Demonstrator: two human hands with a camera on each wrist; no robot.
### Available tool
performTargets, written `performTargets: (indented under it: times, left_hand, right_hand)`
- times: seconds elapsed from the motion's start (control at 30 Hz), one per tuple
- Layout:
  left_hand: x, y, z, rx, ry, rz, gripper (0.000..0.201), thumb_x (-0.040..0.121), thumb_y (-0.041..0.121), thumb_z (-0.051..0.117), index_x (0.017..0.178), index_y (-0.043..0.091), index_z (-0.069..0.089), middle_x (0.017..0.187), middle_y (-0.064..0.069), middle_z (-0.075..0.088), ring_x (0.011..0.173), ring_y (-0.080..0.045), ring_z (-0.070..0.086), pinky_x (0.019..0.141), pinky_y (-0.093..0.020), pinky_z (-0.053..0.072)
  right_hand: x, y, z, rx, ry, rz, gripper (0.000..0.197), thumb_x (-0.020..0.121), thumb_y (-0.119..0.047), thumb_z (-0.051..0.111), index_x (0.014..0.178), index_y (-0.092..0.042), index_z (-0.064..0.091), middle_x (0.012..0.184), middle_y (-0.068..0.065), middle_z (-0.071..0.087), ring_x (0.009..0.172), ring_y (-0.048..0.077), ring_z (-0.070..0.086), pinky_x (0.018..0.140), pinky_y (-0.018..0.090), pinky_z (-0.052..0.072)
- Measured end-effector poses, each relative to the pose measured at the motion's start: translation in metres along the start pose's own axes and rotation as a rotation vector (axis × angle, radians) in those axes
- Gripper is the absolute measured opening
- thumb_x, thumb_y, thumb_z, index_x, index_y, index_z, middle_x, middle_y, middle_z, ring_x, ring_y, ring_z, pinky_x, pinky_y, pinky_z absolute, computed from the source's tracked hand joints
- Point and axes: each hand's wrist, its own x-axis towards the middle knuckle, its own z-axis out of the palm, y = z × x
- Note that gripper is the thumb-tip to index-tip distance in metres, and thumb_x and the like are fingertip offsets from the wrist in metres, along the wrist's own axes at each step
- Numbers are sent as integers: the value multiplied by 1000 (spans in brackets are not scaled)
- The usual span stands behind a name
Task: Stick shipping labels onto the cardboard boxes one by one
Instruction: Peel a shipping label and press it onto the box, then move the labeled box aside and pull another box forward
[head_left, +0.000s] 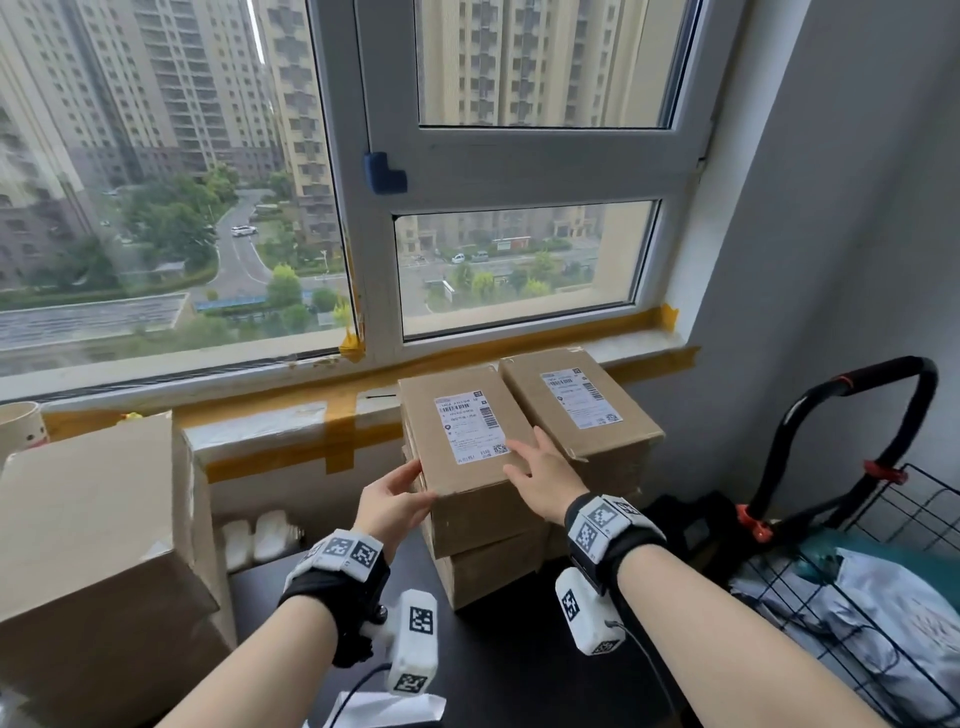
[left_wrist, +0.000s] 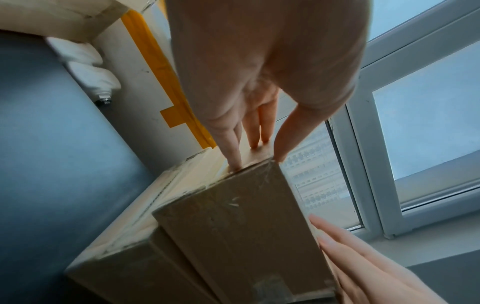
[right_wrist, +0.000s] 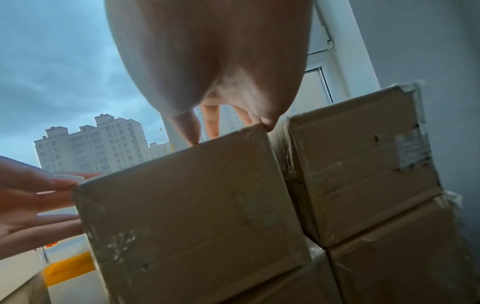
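Two stacks of brown cardboard boxes stand on the black table under the window. The top box of the left stack carries a white shipping label. My left hand touches its near left side with straight fingers, thumb at the top edge. My right hand lies flat on its top at the near right corner, beside the label. The right stack's top box also bears a label. Neither hand holds anything.
A big cardboard box fills the left. White bottle-like items lie under the taped sill. At right stands a cart with a black handle and a wire basket of bags. White paper lies at the table's near edge.
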Motion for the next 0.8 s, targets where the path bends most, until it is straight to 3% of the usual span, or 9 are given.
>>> performTargets:
  times: [0.13,0.17,0.23,0.3,0.43,0.53,0.67,0.8]
  left_hand:
    - [2,-5,10,17,42,46,62,78,-20,58,134,1,47,115,-14,61,87,-21,64,69,-17,56]
    - [3,-5,11,35,49,55,62,77,-20,60,134,1,47,119,-15,60,92,-24,64,71,-19,57]
    - [6,-6,10,135,65,82,63,75,-14,67,133,2,48,126,-15,58,106,-28,62,87,-33,56]
    - [8,-5,5,375,86,139,62,76,0,72,133,6,50,131,-12,57,112,-27,60,97,-42,50]
    - [-4,6,-10,1009,116,292,48,86,30,61,131,20,51,125,-1,61,111,-19,59,96,-31,48]
    - [-18,20,-29,1324,110,401,39,92,32,50,129,19,51,129,-1,57,117,-20,55,96,-33,46]
    - [-37,37,-66,1460,195,461,37,94,31,47,129,18,51,131,0,55,118,-21,53,95,-38,48]
    - [-61,54,-111,1489,317,429,36,95,31,45,126,16,54,128,-3,56,118,-22,53,95,-40,48]
  right_hand:
    - [3,-1,-6,-112,-13,-51,46,98,-33,41,143,-26,36,160,4,5,148,21,1,119,37,6]
    - [3,-2,-7,-146,-14,-62,46,98,-33,40,143,-25,36,160,4,8,148,21,4,119,36,5]
    - [1,-6,-10,-239,-8,-90,45,99,-32,38,143,-24,38,158,6,15,146,21,13,119,36,4]
    - [-2,-12,-10,-305,0,-114,43,99,-31,38,140,-22,41,156,5,24,143,22,24,118,37,11]
    - [-11,-28,-5,-308,42,-176,39,99,-31,36,132,-18,51,142,0,45,129,23,44,107,36,35]
    - [-18,-47,3,-334,59,-229,38,100,-29,33,128,-15,54,135,2,51,124,23,47,101,35,38]
    - [-25,-82,24,-334,49,-314,38,99,-32,31,124,-16,55,129,3,55,116,22,51,97,36,41]
    - [-33,-125,52,-308,11,-437,39,99,-33,34,131,-18,51,134,2,51,120,21,50,101,38,42]
